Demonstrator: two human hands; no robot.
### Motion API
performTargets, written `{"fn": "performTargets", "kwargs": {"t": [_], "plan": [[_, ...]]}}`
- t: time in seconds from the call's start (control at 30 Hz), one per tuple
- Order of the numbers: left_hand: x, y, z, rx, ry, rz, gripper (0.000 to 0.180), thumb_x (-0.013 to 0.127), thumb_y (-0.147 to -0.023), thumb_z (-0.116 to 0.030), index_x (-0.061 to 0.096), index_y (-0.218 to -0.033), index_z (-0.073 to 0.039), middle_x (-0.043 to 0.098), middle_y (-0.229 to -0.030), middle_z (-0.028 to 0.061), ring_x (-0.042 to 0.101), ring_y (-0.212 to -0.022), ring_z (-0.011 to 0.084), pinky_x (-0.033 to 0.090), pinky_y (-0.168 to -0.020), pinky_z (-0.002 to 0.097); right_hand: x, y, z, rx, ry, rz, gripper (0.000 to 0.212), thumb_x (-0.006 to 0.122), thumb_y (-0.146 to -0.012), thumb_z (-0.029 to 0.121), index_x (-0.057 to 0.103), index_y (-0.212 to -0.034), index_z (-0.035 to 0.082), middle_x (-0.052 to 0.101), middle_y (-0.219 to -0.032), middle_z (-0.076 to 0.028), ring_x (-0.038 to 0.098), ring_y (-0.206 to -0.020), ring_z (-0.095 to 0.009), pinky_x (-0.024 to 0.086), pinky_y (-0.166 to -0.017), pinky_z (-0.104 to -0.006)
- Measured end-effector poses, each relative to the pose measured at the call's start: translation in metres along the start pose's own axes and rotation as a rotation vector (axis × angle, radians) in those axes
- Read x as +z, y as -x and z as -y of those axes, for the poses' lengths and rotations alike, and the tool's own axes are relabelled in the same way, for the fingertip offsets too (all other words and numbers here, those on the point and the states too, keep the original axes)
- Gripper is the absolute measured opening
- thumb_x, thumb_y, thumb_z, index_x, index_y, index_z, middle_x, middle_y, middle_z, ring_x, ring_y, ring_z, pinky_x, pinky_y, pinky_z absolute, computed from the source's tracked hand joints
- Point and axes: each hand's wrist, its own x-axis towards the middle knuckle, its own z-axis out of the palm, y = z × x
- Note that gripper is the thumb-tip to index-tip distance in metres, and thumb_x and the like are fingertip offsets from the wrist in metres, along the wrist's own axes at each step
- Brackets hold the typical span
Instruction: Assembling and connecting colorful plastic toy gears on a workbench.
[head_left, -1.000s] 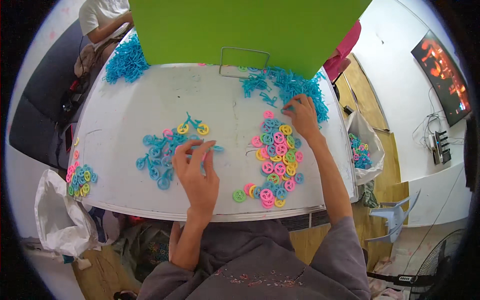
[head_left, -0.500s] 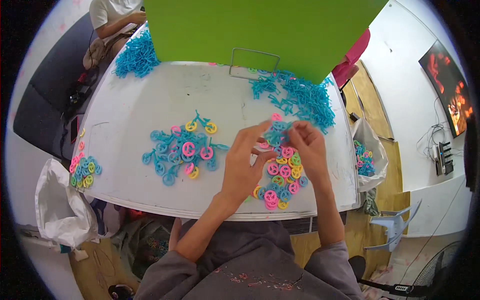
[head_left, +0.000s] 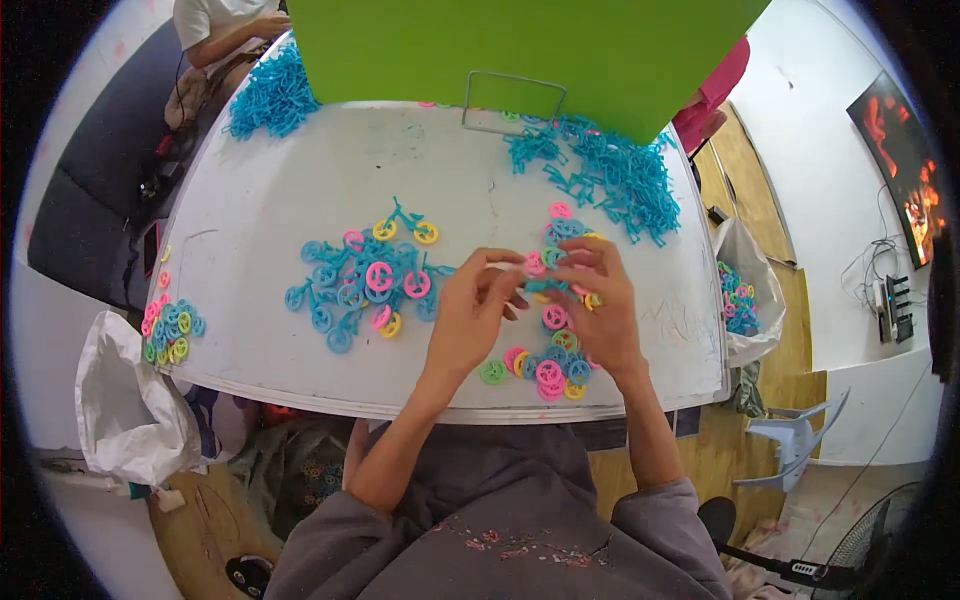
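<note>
Over the right pile of loose toy wheels (head_left: 550,375), my two hands are close together. A teal plastic toy bicycle frame (head_left: 541,287) shows between their fingertips, partly hidden and blurred. My left hand (head_left: 470,310) is curled, thumb and fingers closed at the frame's left end. My right hand (head_left: 603,300) bends its fingers down at the other side; what they pinch is hidden. A pink wheel (head_left: 535,263) shows right by the fingertips. Left of my hands is a heap of toy bicycles (head_left: 350,285), teal frames with pink, yellow and blue wheels.
Teal frames (head_left: 625,175) are heaped at the back right, and more (head_left: 272,95) at the back left. A green panel (head_left: 520,60) stands across the table's far side. White sacks (head_left: 130,400) hang at both sides. Another person (head_left: 220,30) sits at the far left.
My hands have shifted a little relative to the wheel pile, and my right fingers have turned down and left. The view has moved slightly. A green wheel now shows at the pile's left.
</note>
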Motion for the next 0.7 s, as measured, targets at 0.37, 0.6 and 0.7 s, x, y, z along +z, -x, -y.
{"fn": "performTargets", "kwargs": {"t": [0.37,0.6,0.7], "plan": [[-0.024,0.053,0.036,0.192,-0.892,-0.004,0.023,0.076,-0.069,-0.007,0.062,-0.087,-0.002,0.057,-0.081,0.0090,0.058,-0.075,0.0258,0.047,-0.066,0.0346,0.007,0.025,-0.001,0.579,-0.701,-0.179,0.019,0.062,-0.086,-0.004,0.060,-0.105,-0.004,0.067,-0.090,-0.009,0.064,-0.082,-0.013,0.052,-0.073,-0.0240],[-0.022,0.043,0.010,-0.094,0.000,-0.190,0.014,0.069,-0.083,-0.007,0.058,-0.091,-0.001,0.061,-0.076,0.0056,0.060,-0.073,0.0119,0.048,-0.059,0.0250,0.016,0.034,0.015,0.415,-0.278,0.066,0.016,0.070,-0.075,-0.002,0.068,-0.091,0.003,0.069,-0.086,-0.006,0.064,-0.078,-0.014,0.049,-0.070,-0.0275],[-0.025,0.041,0.016,-0.094,-0.064,-0.093,0.013,0.064,-0.088,-0.009,0.057,-0.093,0.000,0.061,-0.081,0.0046,0.059,-0.071,0.0108,0.051,-0.061,0.0253,0.020,0.036,0.021,0.375,-0.328,0.098,0.016,0.071,-0.075,-0.001,0.069,-0.090,0.003,0.069,-0.086,-0.007,0.065,-0.079,-0.015,0.049,-0.071,-0.0275]]}}
